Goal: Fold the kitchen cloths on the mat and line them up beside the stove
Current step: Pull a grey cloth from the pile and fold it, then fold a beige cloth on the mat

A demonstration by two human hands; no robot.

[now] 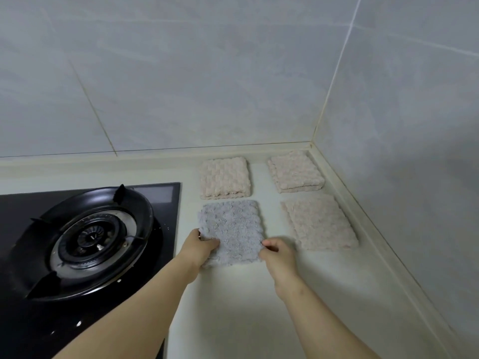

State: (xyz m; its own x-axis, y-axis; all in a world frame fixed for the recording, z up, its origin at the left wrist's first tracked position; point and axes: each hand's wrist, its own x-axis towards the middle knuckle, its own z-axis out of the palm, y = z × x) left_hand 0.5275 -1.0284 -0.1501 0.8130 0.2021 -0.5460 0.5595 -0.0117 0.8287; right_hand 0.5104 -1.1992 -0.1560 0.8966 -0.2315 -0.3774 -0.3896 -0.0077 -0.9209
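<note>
A folded grey cloth (233,226) lies on the pale counter just right of the stove (90,229). My left hand (201,248) grips its near left edge, thumb on top. My right hand (278,253) pinches its near right edge. Three folded beige cloths lie around it: one behind it (225,177), one at the back right by the corner (295,171), and one to its right (320,221).
The black glass stove with its round burner ring fills the left side. Tiled walls (233,73) meet in a corner at the back right, with a raised counter lip (375,216) along them. Bare pale counter (259,320) stretches toward me.
</note>
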